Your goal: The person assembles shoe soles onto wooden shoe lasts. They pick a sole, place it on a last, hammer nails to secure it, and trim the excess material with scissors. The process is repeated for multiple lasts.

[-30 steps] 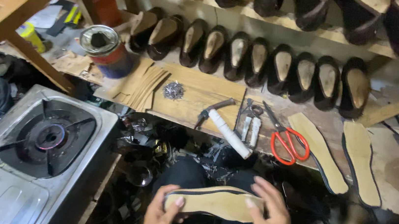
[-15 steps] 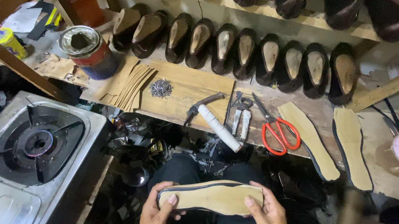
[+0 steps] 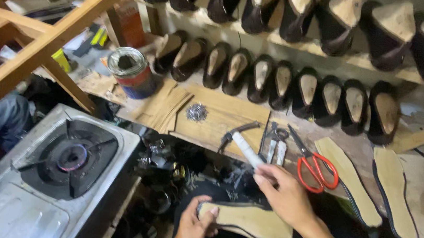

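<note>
Left hand point(image 3: 194, 227) clamped on tan insole point(image 3: 251, 222), lower centre; right hand point(image 3: 284, 192) fingers on white-handled hammer point(image 3: 243, 144), grip unclear.

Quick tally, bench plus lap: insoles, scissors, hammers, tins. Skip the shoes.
Insoles: 3
Scissors: 1
Hammers: 1
Tins: 1
Total: 6

Dim, warm light; slight motion blur

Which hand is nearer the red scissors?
Right. The right hand is at the white-handled hammer, just left of the red scissors; the left hand is lower, holding the insole.
</note>
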